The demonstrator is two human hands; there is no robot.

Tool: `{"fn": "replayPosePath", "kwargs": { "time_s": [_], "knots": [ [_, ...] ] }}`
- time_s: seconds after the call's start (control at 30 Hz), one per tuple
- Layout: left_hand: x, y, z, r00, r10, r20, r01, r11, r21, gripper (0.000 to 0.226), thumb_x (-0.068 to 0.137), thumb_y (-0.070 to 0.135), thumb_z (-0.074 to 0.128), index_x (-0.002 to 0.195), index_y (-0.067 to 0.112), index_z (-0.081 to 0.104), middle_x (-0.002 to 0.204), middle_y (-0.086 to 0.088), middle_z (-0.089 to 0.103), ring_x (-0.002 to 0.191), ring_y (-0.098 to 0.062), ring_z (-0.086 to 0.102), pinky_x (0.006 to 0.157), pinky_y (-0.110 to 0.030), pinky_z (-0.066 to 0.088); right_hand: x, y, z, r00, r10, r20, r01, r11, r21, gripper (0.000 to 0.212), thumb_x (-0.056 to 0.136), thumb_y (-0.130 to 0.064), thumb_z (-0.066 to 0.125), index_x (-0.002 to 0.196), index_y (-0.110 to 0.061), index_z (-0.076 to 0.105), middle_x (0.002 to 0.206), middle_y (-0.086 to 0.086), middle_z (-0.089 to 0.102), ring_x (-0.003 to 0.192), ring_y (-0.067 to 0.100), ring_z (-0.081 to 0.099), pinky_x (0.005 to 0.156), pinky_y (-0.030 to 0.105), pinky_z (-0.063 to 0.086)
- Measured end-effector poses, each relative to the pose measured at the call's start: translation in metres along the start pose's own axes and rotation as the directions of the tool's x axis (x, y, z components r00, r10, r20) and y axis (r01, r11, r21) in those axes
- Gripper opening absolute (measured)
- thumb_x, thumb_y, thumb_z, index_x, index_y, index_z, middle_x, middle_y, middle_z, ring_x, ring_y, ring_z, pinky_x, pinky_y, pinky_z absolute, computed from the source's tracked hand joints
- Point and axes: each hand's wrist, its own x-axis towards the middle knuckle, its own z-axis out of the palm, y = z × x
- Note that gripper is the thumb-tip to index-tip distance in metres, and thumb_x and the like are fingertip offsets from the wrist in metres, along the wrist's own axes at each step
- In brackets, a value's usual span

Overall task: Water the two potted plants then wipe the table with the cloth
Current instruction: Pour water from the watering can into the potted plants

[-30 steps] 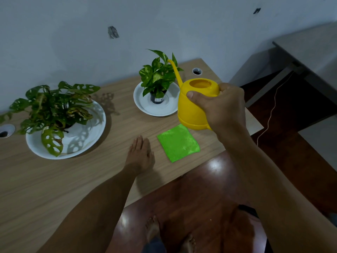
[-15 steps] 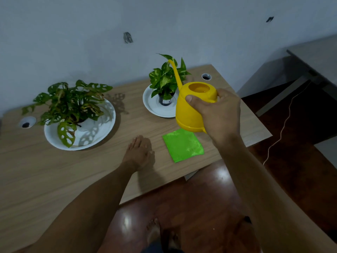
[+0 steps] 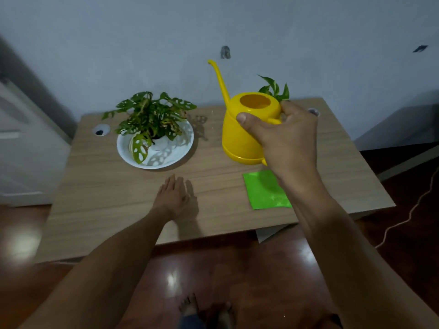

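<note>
while i stand at the table's near edge, this is how things lie:
right hand: my right hand (image 3: 285, 136) grips the yellow watering can (image 3: 244, 129) by its handle, thumb along the rim, fingers wrapped closed.
can: held upright above the table (image 3: 107, 205), toward 1 o'clock from me; round mouth faces up.
spout: the thin spout (image 3: 219, 79) rises from the can's far side, long axis running up toward 11 o'clock, tip curled left.
left hand: my left hand (image 3: 173, 195) lies flat on the wood at 12 o'clock, palm down, fingers together and pointing away, holding nothing.
holey-leaf plant: the holey-leaf plant (image 3: 152, 119) sits in a white dish (image 3: 123, 148) at 11 o'clock.
small plant: the small plant (image 3: 275, 90) shows only leaves behind the can.
cloth: the green cloth (image 3: 263, 191) lies flat near the front edge, partly under my right forearm.
</note>
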Motion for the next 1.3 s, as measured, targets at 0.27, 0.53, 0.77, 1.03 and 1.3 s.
{"fn": "replayPosePath", "kwargs": {
  "time_s": [0.27, 0.53, 0.77, 1.03, 1.3],
  "knots": [
    [-0.016, -0.07, 0.006, 0.998, -0.068, -0.007, 0.068, 0.997, -0.022, 0.073, 0.103, 0.046, 0.037, 0.16, 0.009, 0.01, 0.17, -0.019, 0.005, 0.159, -0.034, 0.0, 0.129, -0.047, 0.01, -0.04, -0.01, 0.064, 0.985, 0.027, 0.17, -0.036, 0.998, 0.05, 0.035, 0.072, -0.041, 0.091, 0.097, -0.02, 0.077, 0.088, -0.008, 0.077, 0.083, 0.009, 0.072, 0.072, 0.027, 0.054],
    [-0.026, -0.102, 0.02, 0.995, -0.096, -0.036, 0.092, 0.992, -0.087, 0.074, 0.099, 0.051, 0.031, 0.161, 0.013, 0.013, 0.171, -0.018, 0.002, 0.159, -0.034, -0.003, 0.129, -0.047, 0.006, -0.057, -0.003, 0.11, 0.966, 0.046, 0.255, -0.038, 0.999, -0.037, 0.033, 0.073, -0.043, 0.09, 0.091, -0.024, 0.07, 0.076, -0.016, 0.067, 0.067, -0.009, 0.062, 0.056, 0.005, 0.039],
    [-0.033, -0.109, 0.029, 0.995, -0.088, -0.052, 0.079, 0.986, -0.148, 0.074, 0.099, 0.048, 0.033, 0.161, 0.014, 0.008, 0.17, -0.02, -0.002, 0.159, -0.033, -0.006, 0.129, -0.049, 0.003, -0.057, -0.01, 0.13, 0.961, 0.048, 0.272, -0.026, 0.996, -0.086, 0.03, 0.076, -0.043, 0.088, 0.091, -0.027, 0.068, 0.075, -0.019, 0.063, 0.068, -0.008, 0.059, 0.053, 0.003, 0.038],
    [-0.033, -0.111, 0.03, 0.996, -0.075, -0.052, 0.067, 0.988, -0.14, 0.075, 0.098, 0.05, 0.029, 0.161, 0.014, 0.007, 0.17, -0.019, -0.003, 0.159, -0.034, -0.007, 0.128, -0.049, 0.002, -0.051, -0.024, 0.139, 0.969, 0.046, 0.244, -0.018, 0.993, -0.116, 0.028, 0.074, -0.044, 0.09, 0.079, -0.031, 0.064, 0.076, -0.017, 0.066, 0.079, 0.012, 0.067, 0.069, 0.025, 0.047],
    [-0.032, -0.112, 0.029, 0.997, -0.071, -0.038, 0.066, 0.991, -0.121, 0.072, 0.105, 0.046, 0.032, 0.162, 0.014, 0.004, 0.17, -0.017, -0.007, 0.159, -0.031, -0.01, 0.129, -0.047, -0.001, -0.05, -0.026, 0.143, 0.964, 0.064, 0.257, -0.022, 0.986, -0.163, 0.034, 0.072, -0.047, 0.09, 0.088, -0.029, 0.066, 0.083, -0.011, 0.068, 0.09, 0.021, 0.07, 0.076, 0.034, 0.055]
  ]
}}
